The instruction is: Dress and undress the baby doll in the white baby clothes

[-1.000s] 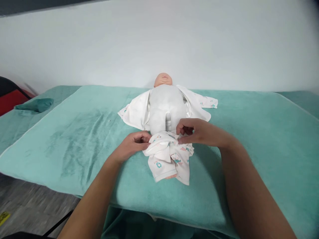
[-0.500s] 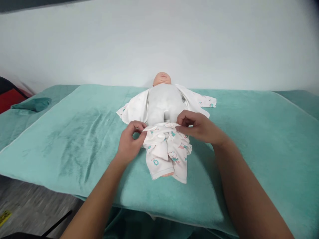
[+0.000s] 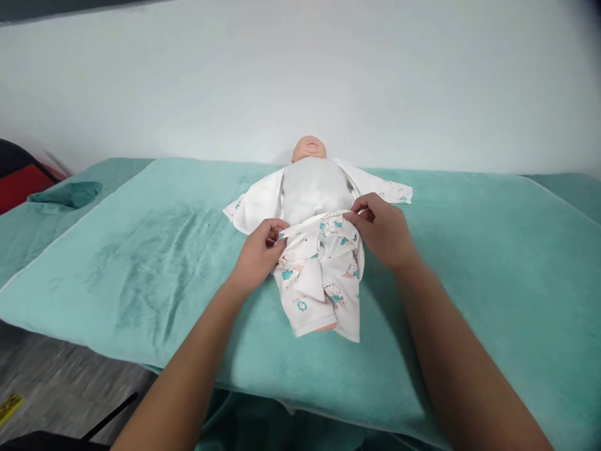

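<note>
A baby doll (image 3: 314, 181) lies on its back, head toward the wall. It wears an open white jacket (image 3: 260, 202) with its sleeves spread to both sides. White printed trousers (image 3: 323, 275) cover its legs, and their waistband crosses the lower belly. My left hand (image 3: 261, 254) is closed, pinching the waistband at its left end. At the right end, my right hand (image 3: 380, 228) pinches the same waistband between thumb and fingers. A little of the doll's skin-coloured foot shows at the trouser hems.
A green plush cover (image 3: 479, 282) lies over the bed beneath the doll. The white wall (image 3: 300, 75) rises behind it. At the far left are a small green cloth bundle (image 3: 68, 194) and a red and black object (image 3: 21, 181). Grey floor (image 3: 56, 382) shows lower left.
Both hands have moved up the doll's body with the trouser waistband, the right hand further. The waistband now covers the grey notch low on the belly. The view has shifted slightly.
</note>
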{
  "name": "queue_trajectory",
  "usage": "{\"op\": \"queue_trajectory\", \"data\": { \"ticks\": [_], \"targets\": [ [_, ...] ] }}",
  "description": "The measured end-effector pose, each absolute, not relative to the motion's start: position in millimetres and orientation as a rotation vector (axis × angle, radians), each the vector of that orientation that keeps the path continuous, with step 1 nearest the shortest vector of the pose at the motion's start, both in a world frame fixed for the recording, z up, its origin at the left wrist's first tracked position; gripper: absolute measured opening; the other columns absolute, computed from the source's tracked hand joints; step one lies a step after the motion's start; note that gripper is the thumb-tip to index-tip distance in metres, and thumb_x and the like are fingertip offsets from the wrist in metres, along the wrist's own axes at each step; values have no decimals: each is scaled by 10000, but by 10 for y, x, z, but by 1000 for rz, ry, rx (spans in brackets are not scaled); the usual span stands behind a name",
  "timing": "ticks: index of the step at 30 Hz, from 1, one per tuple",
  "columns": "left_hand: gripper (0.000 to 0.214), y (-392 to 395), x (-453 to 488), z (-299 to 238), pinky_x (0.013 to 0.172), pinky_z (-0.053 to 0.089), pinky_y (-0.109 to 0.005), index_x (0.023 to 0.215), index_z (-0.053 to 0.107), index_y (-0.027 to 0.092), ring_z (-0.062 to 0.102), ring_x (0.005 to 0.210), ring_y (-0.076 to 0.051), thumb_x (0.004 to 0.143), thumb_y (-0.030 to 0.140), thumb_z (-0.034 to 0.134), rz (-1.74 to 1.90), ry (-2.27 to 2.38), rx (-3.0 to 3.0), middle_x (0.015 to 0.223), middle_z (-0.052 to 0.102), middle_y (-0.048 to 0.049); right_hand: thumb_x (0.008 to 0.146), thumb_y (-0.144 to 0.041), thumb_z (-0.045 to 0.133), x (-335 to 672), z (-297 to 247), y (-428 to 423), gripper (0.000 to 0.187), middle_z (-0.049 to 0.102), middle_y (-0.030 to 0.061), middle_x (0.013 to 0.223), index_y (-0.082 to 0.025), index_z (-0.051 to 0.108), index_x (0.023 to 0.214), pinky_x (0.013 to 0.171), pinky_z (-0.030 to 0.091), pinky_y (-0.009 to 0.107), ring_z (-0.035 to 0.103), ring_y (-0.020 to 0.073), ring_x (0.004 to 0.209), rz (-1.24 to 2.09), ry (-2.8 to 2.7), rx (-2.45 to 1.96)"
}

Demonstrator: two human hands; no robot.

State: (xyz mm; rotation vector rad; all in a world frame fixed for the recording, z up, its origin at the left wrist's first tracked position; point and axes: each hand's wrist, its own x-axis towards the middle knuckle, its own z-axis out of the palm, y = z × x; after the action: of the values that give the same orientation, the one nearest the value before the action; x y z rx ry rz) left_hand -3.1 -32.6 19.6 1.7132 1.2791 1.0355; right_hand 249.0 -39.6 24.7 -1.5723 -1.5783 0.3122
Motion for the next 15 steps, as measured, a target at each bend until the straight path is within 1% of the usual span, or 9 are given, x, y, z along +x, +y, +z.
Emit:
{"op": "queue_trajectory", "data": {
  "ticks": [3,6,8,12,15],
  "targets": [
    [170,-283,-106,238,619,391,-229,884,647,188,506,683,-127,772,314,672,909,1206,1591,760,585,9,816,-350,636,2463,221,-378,132,526,-37,616,-241,561,817,607,348,301,454,147,589,379,-1541,-1599],
    [290,-253,-185,222,584,369,-226,814,636,167,487,648,-119,737,428,735,805,1121,1431,737,577,1,809,-402,657,2492,217,-376,189,576,-25,679,-237,563,810,615,357,299,481,148,619,508,-1563,-1580],
    [304,-250,-226,186,582,364,-222,794,620,168,481,645,-112,709,420,769,763,1063,1365,742,565,8,811,-443,666,2525,223,-381,236,593,-18,711,-230,568,784,619,356,297,489,148,646,563,-1611,-1561],
    [290,-255,-276,124,576,336,-209,817,583,187,448,647,-99,683,326,800,696,960,1339,766,526,27,826,-527,655,2567,241,-393,342,561,-16,670,-216,565,717,602,342,300,466,147,642,648,-1681,-1570],
    [295,-249,-297,108,583,327,-212,775,572,179,419,647,-102,756,413,750,673,904,1374,728,478,28,829,-551,655,2587,240,-386,359,589,6,740,-216,591,718,661,404,320,515,170,713,646,-1721,-1540]
  ]
}}
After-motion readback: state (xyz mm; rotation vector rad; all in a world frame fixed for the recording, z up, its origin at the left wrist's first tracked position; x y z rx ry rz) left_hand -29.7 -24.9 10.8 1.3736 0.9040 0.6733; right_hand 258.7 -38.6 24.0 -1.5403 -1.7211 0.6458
